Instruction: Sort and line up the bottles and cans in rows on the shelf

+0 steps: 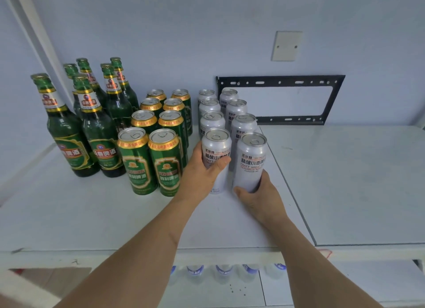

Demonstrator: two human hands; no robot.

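Note:
On the white shelf (92, 215) stand three groups. Several green glass bottles (99, 128) fill the left in two rows. Several green cans (165, 124) form two rows in the middle. Several white cans (241, 114) form two rows to their right. My left hand (202, 172) is wrapped around the front left white can (217, 147). My right hand (259, 195) grips the lower part of the front right white can (250, 160). Both front cans stand upright on the shelf, close together.
A black metal bracket (280, 101) is fixed to the wall behind the white cans, with a blank wall plate (286, 46) above. The shelf continues to the right past a seam (289, 181). Plastic bottle tops (223, 273) show on the lower shelf.

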